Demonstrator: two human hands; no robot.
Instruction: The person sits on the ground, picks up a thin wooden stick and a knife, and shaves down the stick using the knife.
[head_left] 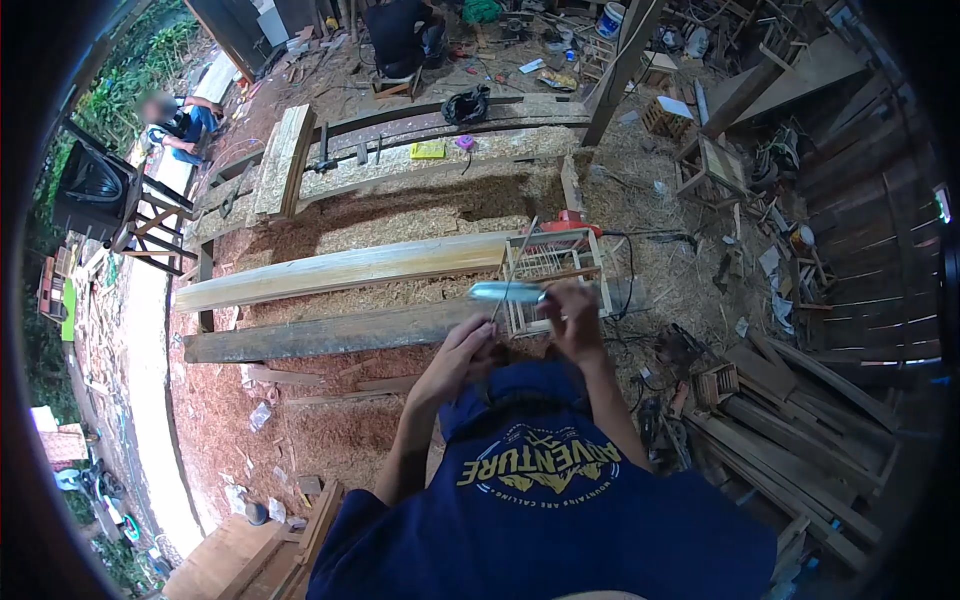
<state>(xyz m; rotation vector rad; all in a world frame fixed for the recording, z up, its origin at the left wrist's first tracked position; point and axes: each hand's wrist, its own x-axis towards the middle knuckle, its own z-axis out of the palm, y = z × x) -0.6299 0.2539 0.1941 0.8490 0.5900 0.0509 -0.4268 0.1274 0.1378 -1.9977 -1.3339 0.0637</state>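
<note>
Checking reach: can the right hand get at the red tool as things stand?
Probably not directly: the right hand holds a blade, and the slatted frame stands before the red tool.

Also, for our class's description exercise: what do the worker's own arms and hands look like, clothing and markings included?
The left hand and right hand look ungloved, and both forearms are bare. The sleeves are plain dark blue, part of a T-shirt with yellow "ADVENTURE" lettering on it.
</note>
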